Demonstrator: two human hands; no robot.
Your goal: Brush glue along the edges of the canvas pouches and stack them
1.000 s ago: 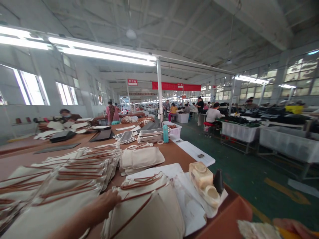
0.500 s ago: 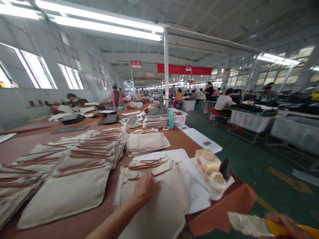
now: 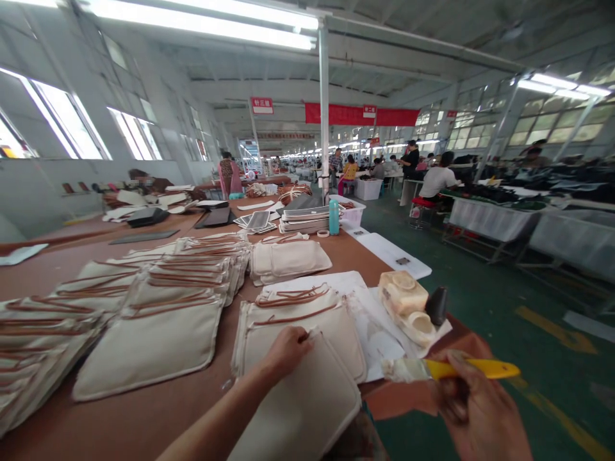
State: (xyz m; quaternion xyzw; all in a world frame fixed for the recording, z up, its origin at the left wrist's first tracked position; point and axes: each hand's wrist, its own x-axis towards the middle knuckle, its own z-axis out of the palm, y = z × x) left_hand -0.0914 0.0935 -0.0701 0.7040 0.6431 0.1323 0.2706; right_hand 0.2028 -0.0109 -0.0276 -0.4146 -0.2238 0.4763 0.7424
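My left hand [image 3: 289,352] pinches the upper edge of a cream fabric panel [image 3: 298,406] that lies at the table's near edge. Beneath and behind that panel is a stack of similar cream panels [image 3: 343,330] with brown cords [image 3: 295,315] across their tops. My right hand [image 3: 473,397] grips a paintbrush [image 3: 446,369] by its yellow handle. Its pale, coated bristles point left, close to the right side of the panels and apart from the held one. White paper [image 3: 377,330] lies under the stack's right side.
Rows of corded cream pieces [image 3: 154,346] cover the table's left. A stained plastic container [image 3: 403,291] and a dark cone-shaped object [image 3: 436,306] stand at the right corner. Farther back are a teal bottle [image 3: 334,216] and a white bin [image 3: 350,211]. Several people work beyond.
My right hand has come up and left into view with the brush, its bristles now near the panels. My left hand has shifted slightly right and now pinches the top panel's edge.
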